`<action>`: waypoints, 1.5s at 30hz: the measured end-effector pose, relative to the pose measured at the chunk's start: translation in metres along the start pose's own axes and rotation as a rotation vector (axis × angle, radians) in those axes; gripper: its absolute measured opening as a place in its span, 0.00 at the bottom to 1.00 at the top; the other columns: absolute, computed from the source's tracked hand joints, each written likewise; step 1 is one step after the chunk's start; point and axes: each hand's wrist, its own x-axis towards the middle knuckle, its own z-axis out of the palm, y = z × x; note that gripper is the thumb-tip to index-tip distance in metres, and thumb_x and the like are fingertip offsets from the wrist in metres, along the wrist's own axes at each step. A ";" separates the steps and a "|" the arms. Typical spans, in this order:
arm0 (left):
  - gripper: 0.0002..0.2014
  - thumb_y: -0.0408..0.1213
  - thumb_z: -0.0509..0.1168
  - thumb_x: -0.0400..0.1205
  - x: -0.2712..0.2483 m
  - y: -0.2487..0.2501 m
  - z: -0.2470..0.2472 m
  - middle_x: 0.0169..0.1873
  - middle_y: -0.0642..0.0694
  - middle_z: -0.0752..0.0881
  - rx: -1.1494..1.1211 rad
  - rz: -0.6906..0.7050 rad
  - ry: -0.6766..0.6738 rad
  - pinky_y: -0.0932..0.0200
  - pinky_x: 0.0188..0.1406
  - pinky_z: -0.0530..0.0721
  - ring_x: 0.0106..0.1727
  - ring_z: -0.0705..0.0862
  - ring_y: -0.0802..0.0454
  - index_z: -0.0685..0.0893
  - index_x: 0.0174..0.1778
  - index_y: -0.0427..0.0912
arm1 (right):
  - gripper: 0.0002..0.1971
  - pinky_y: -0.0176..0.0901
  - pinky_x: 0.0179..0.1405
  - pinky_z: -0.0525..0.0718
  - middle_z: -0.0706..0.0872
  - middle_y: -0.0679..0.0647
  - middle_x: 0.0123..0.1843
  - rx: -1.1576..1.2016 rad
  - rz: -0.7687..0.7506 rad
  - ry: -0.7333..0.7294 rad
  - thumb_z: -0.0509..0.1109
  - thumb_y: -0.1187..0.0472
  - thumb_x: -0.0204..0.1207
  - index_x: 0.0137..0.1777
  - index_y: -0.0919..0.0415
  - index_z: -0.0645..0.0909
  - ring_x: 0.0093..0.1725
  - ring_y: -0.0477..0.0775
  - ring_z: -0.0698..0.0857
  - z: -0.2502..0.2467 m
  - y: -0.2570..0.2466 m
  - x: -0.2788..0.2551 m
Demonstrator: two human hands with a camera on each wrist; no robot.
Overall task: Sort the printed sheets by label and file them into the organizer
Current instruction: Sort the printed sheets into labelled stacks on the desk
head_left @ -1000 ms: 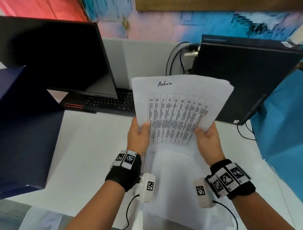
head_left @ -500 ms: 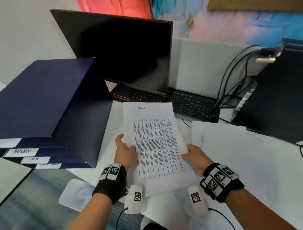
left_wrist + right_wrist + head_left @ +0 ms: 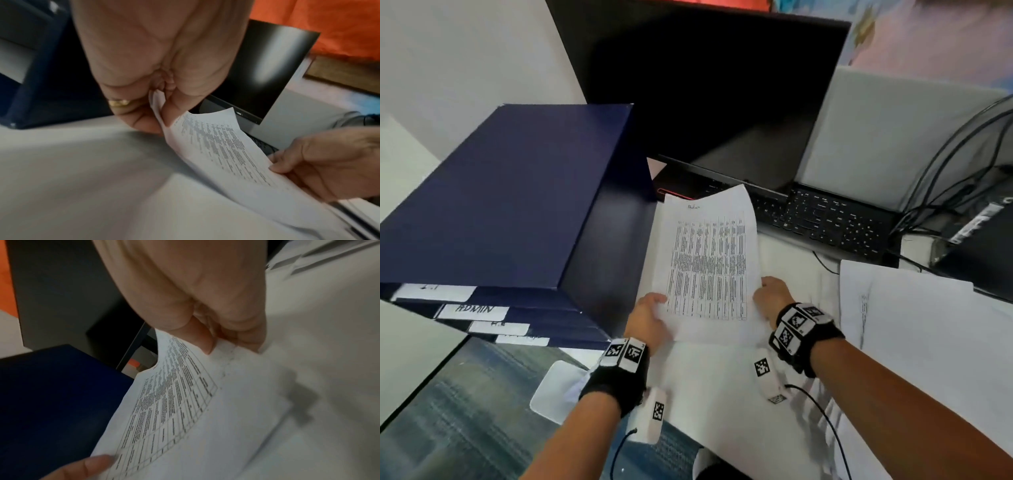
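A printed sheet [image 3: 709,263] with a table and a handwritten heading at its top hangs above the white desk, just right of the organizer. My left hand [image 3: 650,317] pinches its lower left edge; the left wrist view shows thumb and fingers closed on the paper [image 3: 216,146]. My right hand [image 3: 772,294] pinches the lower right edge, thumb on top of the sheet [image 3: 185,402]. The dark blue organizer [image 3: 510,205] stands at the left, with white labels on its front slots; one label [image 3: 474,310] reads ADMIN. More sheets [image 3: 914,329] lie at the right.
A dark monitor [image 3: 715,89] and a black keyboard [image 3: 825,222] stand behind the sheet. Cables [image 3: 962,154] and a black box [image 3: 986,253] sit at the far right. White paper [image 3: 715,387] covers the desk under my wrists. The desk's front edge and the floor [image 3: 448,411] show at lower left.
My view has swung left, bringing the organizer and its labels into sight. Both hands have carried the sheet left and lower, toward the organizer's side.
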 end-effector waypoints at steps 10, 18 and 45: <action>0.30 0.16 0.56 0.73 0.022 0.010 0.002 0.75 0.38 0.65 0.125 -0.010 0.045 0.56 0.71 0.71 0.71 0.74 0.40 0.69 0.73 0.37 | 0.20 0.42 0.56 0.81 0.79 0.54 0.54 -0.094 -0.119 0.067 0.59 0.76 0.74 0.64 0.62 0.79 0.55 0.55 0.81 0.012 0.005 0.002; 0.19 0.39 0.57 0.81 0.017 0.007 0.023 0.82 0.39 0.42 0.615 0.078 0.065 0.35 0.77 0.58 0.82 0.45 0.35 0.74 0.69 0.46 | 0.21 0.38 0.68 0.71 0.73 0.56 0.76 -0.212 -0.199 -0.098 0.61 0.67 0.82 0.75 0.61 0.73 0.74 0.55 0.73 -0.036 0.001 -0.024; 0.21 0.26 0.64 0.75 -0.131 0.151 0.245 0.42 0.52 0.77 0.142 0.467 -0.297 0.69 0.44 0.67 0.51 0.77 0.46 0.77 0.65 0.41 | 0.42 0.53 0.66 0.73 0.70 0.66 0.72 -0.423 0.228 0.362 0.76 0.51 0.68 0.79 0.60 0.60 0.72 0.68 0.69 -0.277 0.197 -0.078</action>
